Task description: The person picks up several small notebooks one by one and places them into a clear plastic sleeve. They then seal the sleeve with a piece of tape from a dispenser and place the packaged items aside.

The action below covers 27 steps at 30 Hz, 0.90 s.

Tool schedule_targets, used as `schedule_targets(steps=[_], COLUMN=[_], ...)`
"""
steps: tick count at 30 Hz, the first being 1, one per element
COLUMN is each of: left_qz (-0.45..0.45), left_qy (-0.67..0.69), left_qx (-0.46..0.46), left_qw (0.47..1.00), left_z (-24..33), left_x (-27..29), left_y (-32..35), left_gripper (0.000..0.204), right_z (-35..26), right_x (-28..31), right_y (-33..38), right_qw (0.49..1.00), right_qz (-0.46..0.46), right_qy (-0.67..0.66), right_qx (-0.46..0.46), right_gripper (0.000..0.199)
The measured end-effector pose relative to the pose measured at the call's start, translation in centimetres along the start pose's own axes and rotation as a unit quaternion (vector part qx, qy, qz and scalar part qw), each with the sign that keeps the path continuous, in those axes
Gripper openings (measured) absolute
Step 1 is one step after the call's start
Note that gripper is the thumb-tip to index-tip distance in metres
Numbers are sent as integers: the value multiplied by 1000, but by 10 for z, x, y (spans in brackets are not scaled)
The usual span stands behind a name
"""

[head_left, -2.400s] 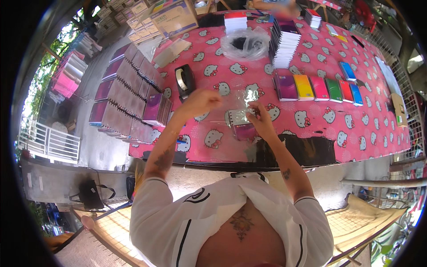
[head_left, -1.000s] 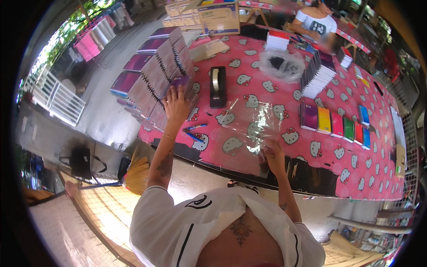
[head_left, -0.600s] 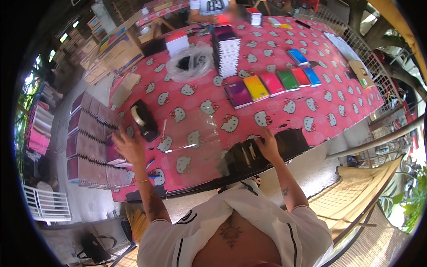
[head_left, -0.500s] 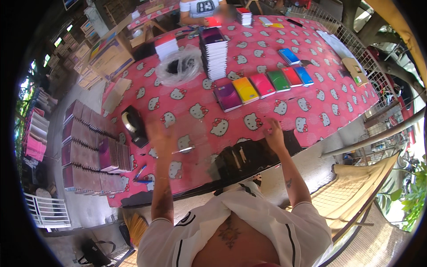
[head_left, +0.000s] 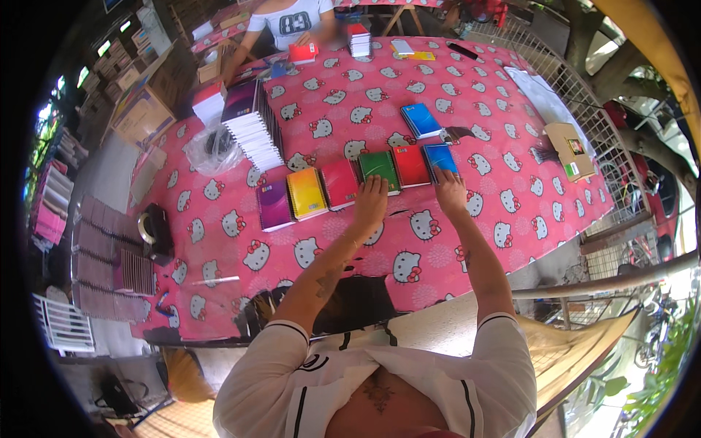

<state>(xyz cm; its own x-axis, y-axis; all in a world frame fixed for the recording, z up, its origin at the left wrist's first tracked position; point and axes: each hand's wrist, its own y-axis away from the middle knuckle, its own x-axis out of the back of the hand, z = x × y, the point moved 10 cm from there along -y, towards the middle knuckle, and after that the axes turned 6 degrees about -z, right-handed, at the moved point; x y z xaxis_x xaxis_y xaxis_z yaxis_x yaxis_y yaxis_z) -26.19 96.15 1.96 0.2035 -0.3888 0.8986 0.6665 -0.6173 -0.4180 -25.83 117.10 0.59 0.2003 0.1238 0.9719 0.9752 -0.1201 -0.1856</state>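
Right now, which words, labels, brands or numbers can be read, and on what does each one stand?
I will not copy printed text, only place it:
Co-worker's white shirt: large dark number, readable.
Row of notebooks: small cover marks, too small to read.
Large cardboard box: print, too blurred to read.

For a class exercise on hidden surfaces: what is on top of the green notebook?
On the green notebook, the person's left grip lies over part of the near edge. The rest of its top shows; the part beneath the grip is covered and cannot be seen.
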Motion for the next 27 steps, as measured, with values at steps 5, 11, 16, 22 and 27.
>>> schedule_targets(steps=[5, 11, 16, 22, 27], left_qz=[9, 26, -78, -21, 103], left_qy=[241, 141, 136, -126, 37], left_qx=[107, -48, 64, 235, 297], left_qw=[964, 989, 986, 964, 949], left_z=[-24, 73, 56, -124, -107], left_x=[44, 91, 35, 63, 130], left_y=[2, 96, 134, 127, 143], left_gripper=[32, 40, 56, 49, 39], right_z=[43, -54, -70, -236, -160], right_x=[45, 3, 21, 0, 29], right_y=[57, 115, 47, 31, 41], right_qw=[908, 917, 901, 919, 900], right_qz=[63, -65, 14, 31, -4], right_qy=[-406, -306, -422, -219, -379], right_qx=[-85, 249, 101, 325, 217], right_gripper=[28, 30, 36, 48, 36])
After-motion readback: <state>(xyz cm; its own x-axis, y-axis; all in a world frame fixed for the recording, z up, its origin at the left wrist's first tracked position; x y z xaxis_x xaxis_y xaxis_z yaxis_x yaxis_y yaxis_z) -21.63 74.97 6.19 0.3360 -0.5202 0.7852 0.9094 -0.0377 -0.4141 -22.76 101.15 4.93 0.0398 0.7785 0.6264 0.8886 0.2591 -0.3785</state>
